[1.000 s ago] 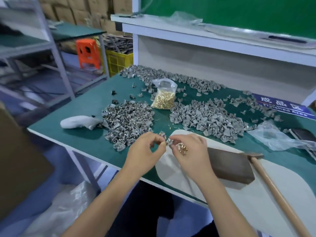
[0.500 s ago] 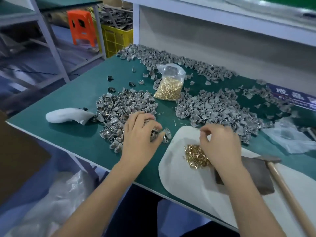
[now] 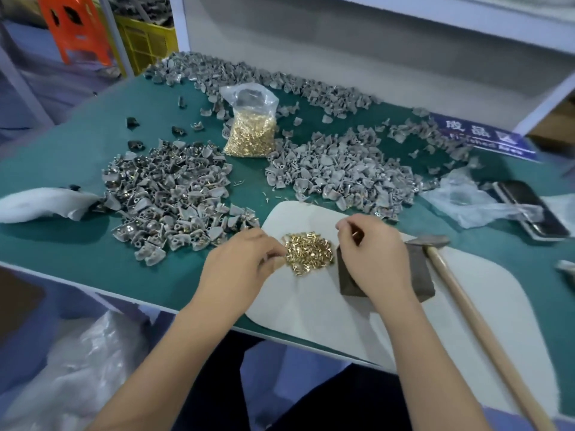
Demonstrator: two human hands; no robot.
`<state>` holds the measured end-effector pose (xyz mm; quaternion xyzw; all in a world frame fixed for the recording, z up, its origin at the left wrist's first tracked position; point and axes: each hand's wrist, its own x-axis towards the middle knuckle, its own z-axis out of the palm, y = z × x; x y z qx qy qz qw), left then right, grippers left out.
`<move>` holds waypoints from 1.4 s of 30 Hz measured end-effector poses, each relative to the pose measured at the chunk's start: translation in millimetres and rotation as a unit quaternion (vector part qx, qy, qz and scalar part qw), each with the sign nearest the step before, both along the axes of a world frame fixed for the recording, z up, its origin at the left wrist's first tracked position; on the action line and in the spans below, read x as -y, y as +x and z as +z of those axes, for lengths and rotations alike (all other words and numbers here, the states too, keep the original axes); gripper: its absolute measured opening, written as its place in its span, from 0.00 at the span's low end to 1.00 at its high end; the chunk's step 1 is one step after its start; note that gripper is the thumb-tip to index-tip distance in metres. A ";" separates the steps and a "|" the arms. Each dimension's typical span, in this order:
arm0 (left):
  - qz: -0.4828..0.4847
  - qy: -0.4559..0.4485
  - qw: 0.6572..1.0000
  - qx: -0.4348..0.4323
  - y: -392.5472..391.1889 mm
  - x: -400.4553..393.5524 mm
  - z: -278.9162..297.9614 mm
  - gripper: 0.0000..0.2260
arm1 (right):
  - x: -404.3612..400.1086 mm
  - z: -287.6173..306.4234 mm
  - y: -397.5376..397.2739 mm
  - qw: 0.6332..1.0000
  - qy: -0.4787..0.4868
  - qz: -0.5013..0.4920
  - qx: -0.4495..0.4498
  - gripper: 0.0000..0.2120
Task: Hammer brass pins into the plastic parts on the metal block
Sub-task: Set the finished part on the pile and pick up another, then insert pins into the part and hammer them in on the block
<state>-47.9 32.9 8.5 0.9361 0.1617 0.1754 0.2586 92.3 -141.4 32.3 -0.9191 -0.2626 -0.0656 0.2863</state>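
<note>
Fingers of right hand point(image 3: 373, 256) pinching one brass pin above metal block point(image 3: 418, 275); left hand point(image 3: 239, 262) curled beside brass pins point(image 3: 308, 253), contents unclear. Hammer point(image 3: 435, 244) untouched; grey plastic parts point(image 3: 339, 178) heaped toward far edge; hammering not begun.

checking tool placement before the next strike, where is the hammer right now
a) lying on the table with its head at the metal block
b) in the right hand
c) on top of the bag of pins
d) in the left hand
a: the hammer lies untouched on the white mat, its head against the metal block, right of the right hand.
</note>
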 end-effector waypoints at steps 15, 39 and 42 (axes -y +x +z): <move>-0.015 0.017 0.998 0.057 20.7 12.5 -1.5 0.04 | 3.9 2.8 -1.9 0.998 0.068 0.016 -0.010 0.08; -0.077 -0.034 0.987 0.136 70.8 41.3 10.2 0.16 | 16.7 8.8 8.2 0.965 0.198 0.091 -0.147 0.04; -0.079 -0.027 0.981 0.174 73.0 38.8 4.6 0.16 | 17.9 10.6 7.0 0.961 0.215 0.097 -0.143 0.04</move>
